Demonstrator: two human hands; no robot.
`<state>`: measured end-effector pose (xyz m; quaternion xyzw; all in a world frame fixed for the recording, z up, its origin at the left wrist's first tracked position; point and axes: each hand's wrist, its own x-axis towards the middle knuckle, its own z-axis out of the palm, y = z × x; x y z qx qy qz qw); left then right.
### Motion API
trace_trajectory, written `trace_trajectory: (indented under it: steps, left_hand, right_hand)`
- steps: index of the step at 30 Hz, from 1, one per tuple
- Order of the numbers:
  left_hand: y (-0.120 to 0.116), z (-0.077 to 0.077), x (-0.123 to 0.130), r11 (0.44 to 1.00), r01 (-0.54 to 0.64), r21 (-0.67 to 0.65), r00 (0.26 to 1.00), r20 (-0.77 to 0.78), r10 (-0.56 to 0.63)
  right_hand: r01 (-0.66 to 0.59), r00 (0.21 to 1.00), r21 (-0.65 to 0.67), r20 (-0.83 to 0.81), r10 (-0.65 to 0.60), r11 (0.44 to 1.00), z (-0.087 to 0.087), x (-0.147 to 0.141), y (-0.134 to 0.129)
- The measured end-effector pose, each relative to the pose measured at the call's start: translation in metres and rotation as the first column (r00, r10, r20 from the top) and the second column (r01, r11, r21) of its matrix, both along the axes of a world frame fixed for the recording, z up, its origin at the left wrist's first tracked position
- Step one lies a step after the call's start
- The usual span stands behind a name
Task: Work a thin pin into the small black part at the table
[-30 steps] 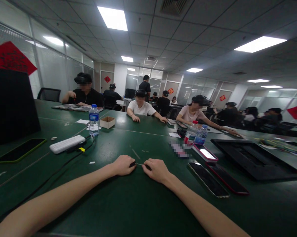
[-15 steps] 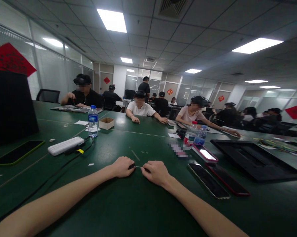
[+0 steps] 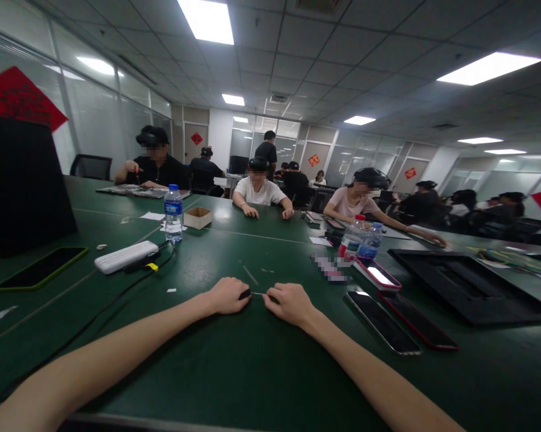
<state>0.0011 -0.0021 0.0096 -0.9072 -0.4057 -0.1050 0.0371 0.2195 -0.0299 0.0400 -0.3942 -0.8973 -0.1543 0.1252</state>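
My left hand [image 3: 227,295] is closed around a small black-handled tool [image 3: 244,294]. A thin, pale metal shaft [image 3: 256,293] runs from it towards my right hand, much like a slim screwdriver, though its exact kind is too small to make out. My right hand [image 3: 290,303] has its fingers curled and pinched at the shaft's other end; the fingers hide the tip. Both hands rest low over the green table [image 3: 234,366], a short gap apart.
Left stand a white power bank [image 3: 126,257] with a black cable, a green-edged phone [image 3: 40,268], a water bottle [image 3: 173,213] and a small box [image 3: 198,218]. Right lie phones [image 3: 382,322], bottles [image 3: 353,237] and a black frame [image 3: 472,288]. Co-workers [image 3: 259,192] sit across.
My view has tipped slightly, so the table's near edge now shows at the bottom. Both hands keep their hold on the tool. A person opposite has drawn one hand inward.
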Motion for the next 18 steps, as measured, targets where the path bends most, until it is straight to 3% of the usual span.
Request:
trace_trajectory:
  steps: [18]
  left_hand:
    - [-0.0020,0.0018,0.0006,1.000,-0.008,-0.010,1.000,-0.002,0.008]
  right_hand:
    - [0.051,0.998,-0.042,0.036,-0.049,0.998,0.0063,-0.0050,-0.0069]
